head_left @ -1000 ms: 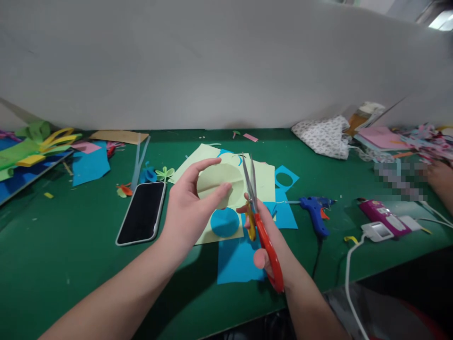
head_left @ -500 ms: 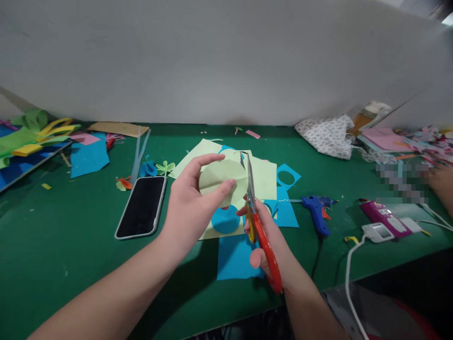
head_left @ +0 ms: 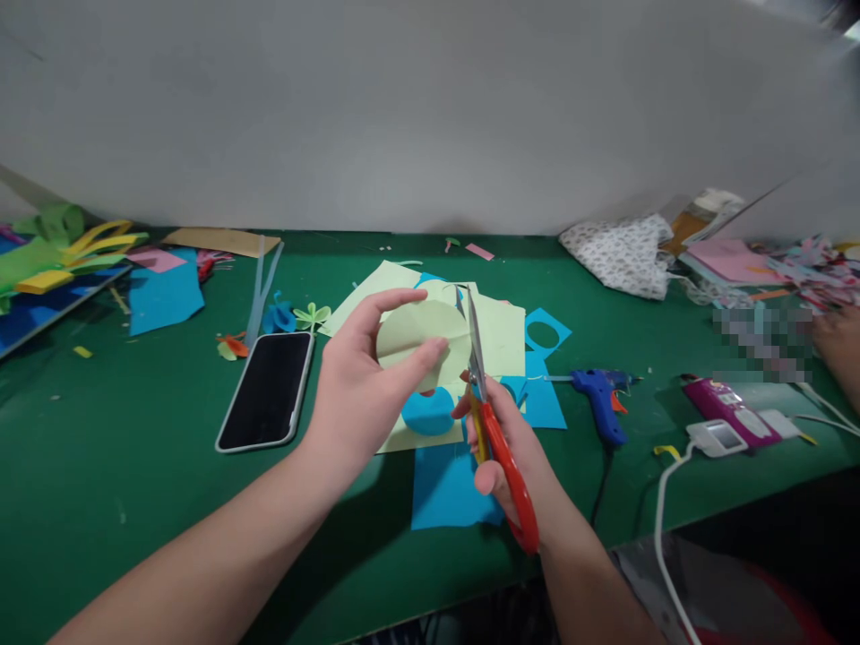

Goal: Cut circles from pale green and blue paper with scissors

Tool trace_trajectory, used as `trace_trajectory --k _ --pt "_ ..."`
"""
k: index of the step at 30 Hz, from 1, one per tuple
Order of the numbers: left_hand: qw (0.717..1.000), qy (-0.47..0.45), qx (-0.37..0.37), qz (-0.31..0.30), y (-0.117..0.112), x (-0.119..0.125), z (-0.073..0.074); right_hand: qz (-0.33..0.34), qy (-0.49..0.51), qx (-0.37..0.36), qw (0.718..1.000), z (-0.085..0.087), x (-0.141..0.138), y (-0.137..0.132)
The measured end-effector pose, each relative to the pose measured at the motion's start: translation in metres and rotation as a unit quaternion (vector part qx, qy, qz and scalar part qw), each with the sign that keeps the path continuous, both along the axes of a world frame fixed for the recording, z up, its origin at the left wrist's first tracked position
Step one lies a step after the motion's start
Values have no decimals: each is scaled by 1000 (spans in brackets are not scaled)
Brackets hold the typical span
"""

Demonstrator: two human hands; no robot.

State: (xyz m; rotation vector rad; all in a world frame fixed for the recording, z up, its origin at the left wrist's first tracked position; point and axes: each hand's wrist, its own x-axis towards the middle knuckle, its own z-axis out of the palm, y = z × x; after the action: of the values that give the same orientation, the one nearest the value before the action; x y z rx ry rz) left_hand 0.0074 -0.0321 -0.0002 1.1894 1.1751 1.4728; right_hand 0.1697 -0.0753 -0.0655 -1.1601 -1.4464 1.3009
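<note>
My left hand (head_left: 363,385) pinches a pale green paper circle (head_left: 423,345) between thumb and fingers, holding it up over the green table (head_left: 134,484). My right hand (head_left: 511,448) grips red-handled scissors (head_left: 494,430); their blades point up and away along the circle's right edge, nearly closed. Beneath them lie pale green sheets (head_left: 501,336) and blue paper (head_left: 447,488) with a blue disc (head_left: 426,414).
A black phone (head_left: 267,390) lies left of my hand. A blue glue gun (head_left: 597,394) and a white cable (head_left: 662,502) sit to the right, with a purple device (head_left: 729,412). Paper scraps and crafts crowd the far left and right; another person's hand (head_left: 837,336) shows at right.
The scissor blades have closed against the circle's right edge. Both hands stayed almost in place; the view shifted slightly.
</note>
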Motion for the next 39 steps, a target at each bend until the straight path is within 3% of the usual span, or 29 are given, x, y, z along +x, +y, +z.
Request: trace_trajectory --k 10,18,39 --pt "1000 2 -3 -2 2 -3 -2 -13 30 -2 999 -7 -3 -1" --pt "1000 11 4 -7 5 -6 -1 -12 81 -46 996 0 -5 -1" --pt "1000 9 22 4 6 -7 0 -11 76 -48 996 -5 -2 -1"
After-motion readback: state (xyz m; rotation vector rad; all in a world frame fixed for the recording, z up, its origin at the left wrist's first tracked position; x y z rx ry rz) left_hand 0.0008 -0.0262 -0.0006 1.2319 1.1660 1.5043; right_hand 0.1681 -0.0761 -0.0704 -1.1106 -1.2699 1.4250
